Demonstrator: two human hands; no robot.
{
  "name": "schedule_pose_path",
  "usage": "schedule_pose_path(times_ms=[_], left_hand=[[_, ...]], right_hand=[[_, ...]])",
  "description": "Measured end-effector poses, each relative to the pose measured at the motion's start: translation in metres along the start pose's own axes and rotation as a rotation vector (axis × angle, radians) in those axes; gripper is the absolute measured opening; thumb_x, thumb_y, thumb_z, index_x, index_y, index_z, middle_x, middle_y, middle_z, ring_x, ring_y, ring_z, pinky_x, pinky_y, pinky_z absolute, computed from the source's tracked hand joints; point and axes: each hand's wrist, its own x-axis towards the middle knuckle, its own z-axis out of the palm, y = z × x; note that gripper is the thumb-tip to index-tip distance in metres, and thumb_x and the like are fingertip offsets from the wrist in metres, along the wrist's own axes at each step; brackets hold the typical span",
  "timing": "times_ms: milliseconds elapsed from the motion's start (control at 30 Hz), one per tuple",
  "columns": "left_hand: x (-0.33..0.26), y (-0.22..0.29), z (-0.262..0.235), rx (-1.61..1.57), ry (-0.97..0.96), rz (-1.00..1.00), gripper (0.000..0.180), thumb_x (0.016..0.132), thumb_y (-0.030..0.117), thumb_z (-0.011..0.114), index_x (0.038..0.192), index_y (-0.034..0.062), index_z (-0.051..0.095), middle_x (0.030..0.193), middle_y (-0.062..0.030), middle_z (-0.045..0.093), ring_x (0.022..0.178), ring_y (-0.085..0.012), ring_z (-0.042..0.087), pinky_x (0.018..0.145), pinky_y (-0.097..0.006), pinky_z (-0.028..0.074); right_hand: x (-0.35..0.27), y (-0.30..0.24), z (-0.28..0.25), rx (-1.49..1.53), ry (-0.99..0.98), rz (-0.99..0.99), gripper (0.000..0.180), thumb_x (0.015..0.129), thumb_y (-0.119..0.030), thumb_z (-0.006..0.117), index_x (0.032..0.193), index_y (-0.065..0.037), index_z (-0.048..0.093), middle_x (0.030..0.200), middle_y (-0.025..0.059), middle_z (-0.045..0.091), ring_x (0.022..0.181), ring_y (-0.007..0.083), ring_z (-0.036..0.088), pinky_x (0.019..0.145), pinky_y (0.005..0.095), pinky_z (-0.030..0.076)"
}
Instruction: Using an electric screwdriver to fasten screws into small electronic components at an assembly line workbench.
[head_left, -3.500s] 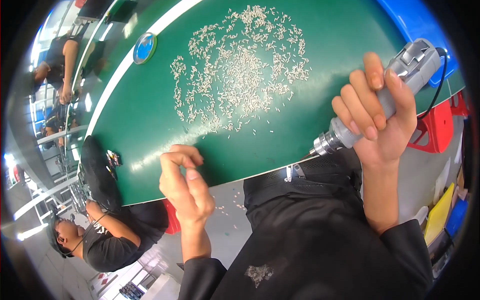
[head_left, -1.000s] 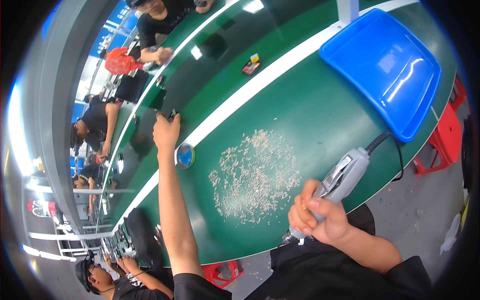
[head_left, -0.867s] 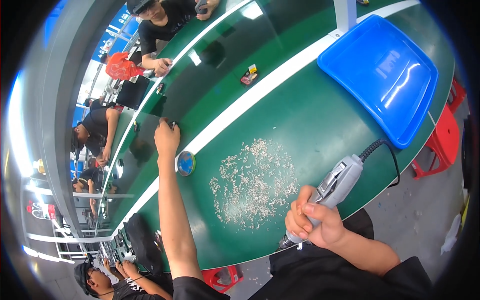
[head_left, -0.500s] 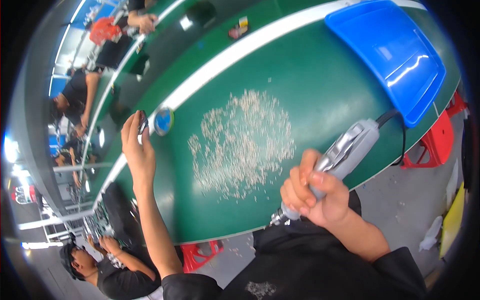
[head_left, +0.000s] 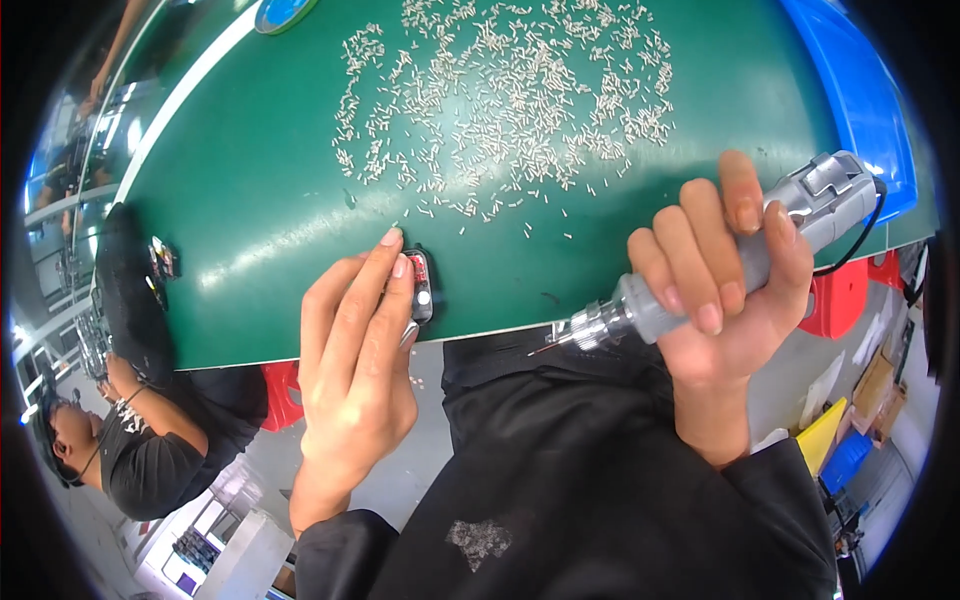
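My left hand (head_left: 355, 345) is closed around the edge of a small dark oblong case (head_left: 424, 284) with a red and white face, at the near edge of the green table (head_left: 250, 240). Its fingers hide the left part of the case. In my right hand (head_left: 725, 290) is a grey corded electric screwdriver (head_left: 825, 200), held at a slant over the table's near edge. The thin bit (head_left: 545, 350) at its clear-nosed front end points left toward my body, apart from the case. Small silvery pins (head_left: 520, 100) lie scattered beyond both hands.
A blue plastic tray (head_left: 880, 130) stands at the far right, with the tool's cord (head_left: 850, 250) near it. A round blue-topped tin (head_left: 282, 12) sits at the upper left. Red stools (head_left: 838, 298) are below the table edge. A co-worker (head_left: 150, 430) sits at the left.
My left hand has come from the far left back to the near table edge with the dark case. The screwdriver has moved right and farther from my body. The view has tilted down.
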Motion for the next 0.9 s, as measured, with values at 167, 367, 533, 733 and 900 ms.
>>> schedule_pose_path(times_ms=[167, 367, 533, 733, 900], left_hand=[[0.009, 0.005, 0.004, -0.089, 0.011, 0.09, 0.045, 0.06, -0.015, 0.063, 0.105, -0.0109, 0.062, 0.11, -0.0212, 0.063, 0.092, -0.0339, 0.06, 0.076, -0.04, 0.052], [0.023, 0.02, 0.022, -0.061, 0.11, 0.274, 0.036, 0.059, -0.009, 0.067, 0.094, -0.0126, 0.063, 0.098, -0.0214, 0.065, 0.081, -0.0316, 0.062, 0.064, -0.036, 0.054], [0.032, 0.017, 0.031, 0.021, 0.216, 0.481, 0.029, 0.059, -0.002, 0.068, 0.084, -0.0159, 0.063, 0.087, -0.0229, 0.064, 0.074, -0.03, 0.064, 0.057, -0.033, 0.054], [0.034, 0.019, 0.027, 0.089, 0.183, 0.53, 0.018, 0.068, -0.005, 0.065, 0.082, -0.0163, 0.063, 0.086, -0.0236, 0.063, 0.073, -0.0308, 0.064, 0.056, -0.033, 0.055], [0.031, 0.019, 0.025, 0.126, 0.164, 0.49, 0.011, 0.075, -0.008, 0.059, 0.081, -0.0163, 0.063, 0.084, -0.0237, 0.064, 0.073, -0.0313, 0.064, 0.056, -0.033, 0.055]], right_hand=[[-0.027, 0.02, 0.015, -0.014, 0.026, 0.155, 0.017, 0.094, -0.025, 0.051, 0.091, -0.01, 0.044, 0.056, -0.0018, 0.043, 0.046, 0.0112, 0.044, 0.055, 0.0298, 0.041], [-0.053, 0.048, 0.03, -0.044, 0.114, 0.265, 0.007, 0.093, -0.014, 0.048, 0.096, -0.008, 0.047, 0.059, 0.0034, 0.044, 0.049, 0.0142, 0.047, 0.051, 0.03, 0.04], [-0.054, 0.06, 0.027, -0.06, 0.195, 0.203, 0.009, 0.091, -0.01, 0.052, 0.091, -0.002, 0.048, 0.06, 0.0045, 0.048, 0.05, 0.0142, 0.049, 0.05, 0.0283, 0.042], [-0.052, 0.059, 0.028, 0.0, 0.238, 0.185, 0.014, 0.091, -0.008, 0.058, 0.089, 0.002, 0.048, 0.058, 0.0041, 0.047, 0.049, 0.0145, 0.051, 0.048, 0.0288, 0.044], [-0.049, 0.067, 0.028, 0.016, 0.249, 0.194, 0.013, 0.09, -0.007, 0.058, 0.089, 0.002, 0.048, 0.058, 0.0044, 0.047, 0.048, 0.0151, 0.05, 0.047, 0.0292, 0.044]])
